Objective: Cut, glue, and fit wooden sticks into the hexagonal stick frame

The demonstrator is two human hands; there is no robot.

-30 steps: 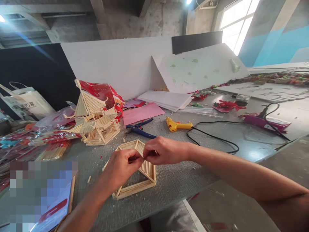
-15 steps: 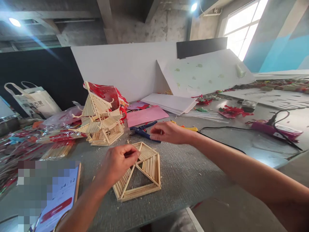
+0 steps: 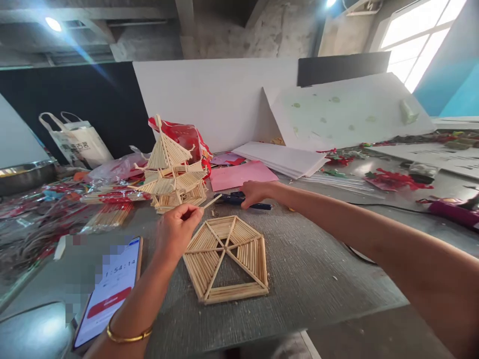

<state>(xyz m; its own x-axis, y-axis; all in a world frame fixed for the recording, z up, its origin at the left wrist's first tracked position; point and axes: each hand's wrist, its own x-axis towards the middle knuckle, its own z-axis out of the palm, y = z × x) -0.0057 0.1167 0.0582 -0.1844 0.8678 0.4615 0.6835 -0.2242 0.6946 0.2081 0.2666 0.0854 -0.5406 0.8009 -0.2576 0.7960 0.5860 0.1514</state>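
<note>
My left hand (image 3: pixel 177 227) pinches a short thin wooden stick (image 3: pixel 212 201), which points up and to the right. Below and right of it, a flat hexagonal frame of wooden sticks (image 3: pixel 235 295) lies on the table, its spokes meeting at the centre. Most of its segments are filled with parallel sticks; the front one is open. Beyond the frame, my right hand (image 3: pixel 254 193) has its fingers curled down over dark blue pliers (image 3: pixel 262 206), partly hiding them. A tiered stick pagoda model (image 3: pixel 168 154) stands behind my left hand.
A phone (image 3: pixel 112 284) showing a timer lies by my left forearm. Bagged sticks (image 3: pixel 108 214) and plastic wrap fill the left side. Pink paper (image 3: pixel 243 174) and white boards (image 3: pixel 280 158) lie behind the pliers. A black cable (image 3: pixel 385 207) and purple object (image 3: pixel 452 213) are at right.
My right hand has come down onto the pliers. My left hand has lifted back from the hexagonal frame, and the stick in it now shows. The camera view has turned left.
</note>
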